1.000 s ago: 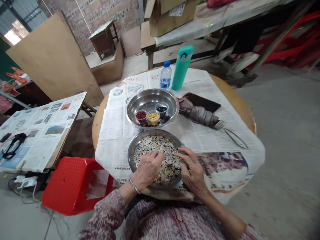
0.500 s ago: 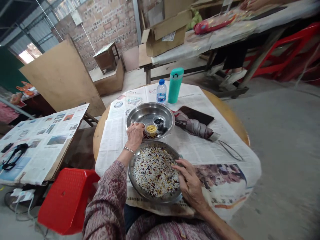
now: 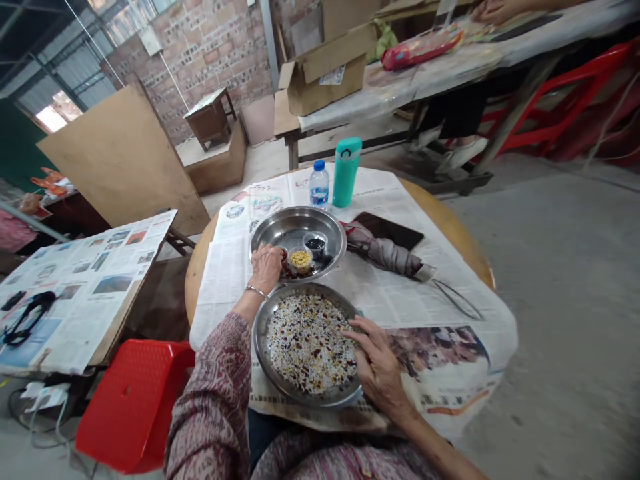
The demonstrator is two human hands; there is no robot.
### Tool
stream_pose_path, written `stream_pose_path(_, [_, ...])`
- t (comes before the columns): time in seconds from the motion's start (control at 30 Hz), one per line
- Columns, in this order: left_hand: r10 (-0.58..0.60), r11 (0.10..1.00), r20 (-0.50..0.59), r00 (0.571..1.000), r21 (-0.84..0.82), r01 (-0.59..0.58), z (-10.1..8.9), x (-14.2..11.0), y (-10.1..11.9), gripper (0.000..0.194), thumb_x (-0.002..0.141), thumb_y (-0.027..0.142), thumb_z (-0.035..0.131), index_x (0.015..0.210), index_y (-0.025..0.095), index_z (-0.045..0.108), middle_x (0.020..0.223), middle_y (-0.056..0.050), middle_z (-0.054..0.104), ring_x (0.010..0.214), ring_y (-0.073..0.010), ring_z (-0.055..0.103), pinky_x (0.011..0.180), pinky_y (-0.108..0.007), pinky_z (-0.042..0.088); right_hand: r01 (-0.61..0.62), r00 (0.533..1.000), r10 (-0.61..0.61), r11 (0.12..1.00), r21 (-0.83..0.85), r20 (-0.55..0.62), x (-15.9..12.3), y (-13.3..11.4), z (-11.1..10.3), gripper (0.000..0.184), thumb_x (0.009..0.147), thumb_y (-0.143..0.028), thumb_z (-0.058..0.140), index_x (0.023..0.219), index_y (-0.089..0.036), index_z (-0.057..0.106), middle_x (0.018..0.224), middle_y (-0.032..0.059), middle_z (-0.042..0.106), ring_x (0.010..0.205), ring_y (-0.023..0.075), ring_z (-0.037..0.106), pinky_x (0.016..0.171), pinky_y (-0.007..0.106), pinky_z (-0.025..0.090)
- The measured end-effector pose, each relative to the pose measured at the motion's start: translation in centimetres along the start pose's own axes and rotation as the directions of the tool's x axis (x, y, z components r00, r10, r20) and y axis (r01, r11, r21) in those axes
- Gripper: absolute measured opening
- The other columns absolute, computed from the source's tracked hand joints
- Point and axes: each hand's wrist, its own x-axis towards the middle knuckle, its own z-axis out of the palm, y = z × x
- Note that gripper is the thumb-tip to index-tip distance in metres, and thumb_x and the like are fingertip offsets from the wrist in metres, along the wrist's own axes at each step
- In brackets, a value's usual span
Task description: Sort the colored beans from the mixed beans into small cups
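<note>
A steel plate (image 3: 263, 350) of mixed white, red and yellow grains lies on the newspaper-covered round table (image 3: 465, 230) in front of me. Behind it a second steel plate (image 3: 300, 222) holds small cups: one of yellow grains (image 3: 300, 259), one of black beans (image 3: 315, 244), and one hidden under my hand. My left hand (image 3: 266, 265) reaches over that hidden cup at the far plate's left side, fingers curled; what it pinches cannot be seen. My right hand (image 3: 377, 367) rests on the near plate's right rim, fingers spread over the grains.
A teal flask (image 3: 345, 171) and a water bottle (image 3: 319, 185) stand at the table's far edge. A folded umbrella (image 3: 387, 252) and dark tablet (image 3: 395, 230) lie to the right. A red stool (image 3: 133, 403) and a newspaper-covered board (image 3: 80, 280) are on the left.
My left hand left the near plate of mixed grains and reached forward to the cups in the far plate. The right hand stayed at the near plate's rim.
</note>
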Motion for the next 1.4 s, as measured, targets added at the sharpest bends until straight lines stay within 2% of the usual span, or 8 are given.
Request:
stream_pose_path(0.33, [0.045, 0.999, -0.093, 0.995, -0.016, -0.046, -0.8, -0.7, 0.4, 0.017, 0.099, 0.02, 0.053, 0.098, 0.019, 0.07, 0.102, -0.008, 0.07, 0.104, -0.0221, 0.06, 0.093, -0.032, 0.044, -0.016, 1.0, 0.016, 1.0, 0.014, -0.011, 0.2, -0.2, -0.2, 0.039, 0.085, -0.005, 0.045, 0.111, -0.026, 0.066, 0.125, 0.0079, 0.062, 0.127, 0.0271, 0.054, 0.108, 0.054, 0.046])
stream_pose_path(0.5, [0.216, 0.955, -0.263, 0.94, -0.146, -0.26, -1.0, -6.0, 1.1, 0.011, 0.099, 0.018, 0.054, 0.102, 0.02, 0.064, 0.099, -0.005, 0.068, 0.098, -0.018, 0.061, 0.092, -0.03, 0.048, -0.025, 1.0, 0.025, 1.0, 0.019, -0.009, 0.3, -0.5, -0.3, 0.039, 0.085, -0.005, 0.045, 0.11, -0.025, 0.066, 0.124, 0.0084, 0.061, 0.128, 0.0272, 0.054, 0.109, 0.054, 0.045])
stream_pose_path(0.8, [0.395, 0.901, 0.224, 0.891, -0.283, -0.328, 3.1, -18.6, 3.5, 0.009, 0.1, 0.021, 0.054, 0.102, 0.021, 0.063, 0.099, -0.002, 0.066, 0.096, -0.0163, 0.065, 0.087, -0.028, 0.052, -0.005, 1.0, 0.005, 1.0, 0.007, 0.005, 0.6, -0.8, -0.5, 0.038, 0.087, -0.004, 0.044, 0.11, -0.025, 0.066, 0.117, 0.0075, 0.064, 0.126, 0.0273, 0.053, 0.106, 0.055, 0.046])
stream_pose_path(0.9, [0.433, 0.892, 0.279, 0.857, -0.271, -0.362, 3.5, -18.9, 4.2, 0.011, 0.101, 0.022, 0.051, 0.102, 0.021, 0.062, 0.099, -0.002, 0.066, 0.096, -0.0165, 0.064, 0.085, -0.028, 0.052, 0.0, 1.0, 0.0, 1.0, 0.002, 0.008, 0.6, -0.8, -0.5, 0.038, 0.087, -0.004, 0.043, 0.11, -0.025, 0.065, 0.117, 0.0076, 0.064, 0.127, 0.027, 0.053, 0.106, 0.055, 0.047])
stream_pose_path(1.1, [0.196, 0.974, 0.052, 0.979, -0.125, -0.188, 3.4, -16.0, 3.3, 0.007, 0.098, 0.024, 0.057, 0.103, 0.02, 0.06, 0.108, -0.007, 0.061, 0.105, -0.0225, 0.057, 0.092, -0.036, 0.052, -0.001, 1.0, 0.001, 1.0, 0.008, -0.002, 0.7, -0.7, -0.4, 0.039, 0.086, -0.003, 0.044, 0.109, -0.025, 0.066, 0.117, 0.0071, 0.064, 0.126, 0.0262, 0.053, 0.106, 0.055, 0.047])
stream_pose_path(1.2, [0.138, 0.984, -0.027, 0.99, -0.11, -0.14, 3.8, -14.8, 3.4, 0.035, 0.094, 0.036, 0.064, 0.124, 0.019, 0.055, 0.124, -0.012, 0.056, 0.114, -0.0282, 0.053, 0.095, -0.043, 0.051, -0.011, 1.0, 0.011, 1.0, 0.008, -0.009, 0.8, -0.8, -0.3, 0.039, 0.085, -0.003, 0.044, 0.108, -0.024, 0.067, 0.117, 0.0073, 0.065, 0.126, 0.0262, 0.053, 0.107, 0.054, 0.047])
stream_pose_path(1.3, [0.205, 0.964, 0.005, 0.979, -0.172, -0.201, 4.3, -14.6, 4.3, 0.049, 0.089, 0.041, 0.071, 0.131, 0.021, 0.054, 0.13, -0.012, 0.053, 0.117, -0.0294, 0.052, 0.097, -0.045, 0.051, -0.015, 1.0, 0.015, 1.0, 0.013, -0.015, 0.8, -0.8, -0.3, 0.039, 0.085, -0.004, 0.044, 0.107, -0.024, 0.068, 0.117, 0.0072, 0.066, 0.125, 0.0259, 0.054, 0.107, 0.053, 0.047])
stream_pose_path(1.4, [0.346, 0.906, 0.091, 0.934, -0.29, -0.307, 4.3, -15.4, 5.2, 0.024, 0.091, 0.026, 0.068, 0.115, 0.024, 0.063, 0.113, -0.006, 0.058, 0.107, -0.0227, 0.056, 0.097, -0.037, 0.051, -0.026, 0.999, 0.026, 0.999, 0.019, -0.023, 0.9, -0.9, -0.3, 0.038, 0.085, -0.005, 0.045, 0.106, -0.024, 0.069, 0.117, 0.007, 0.066, 0.125, 0.0258, 0.054, 0.108, 0.053, 0.047])
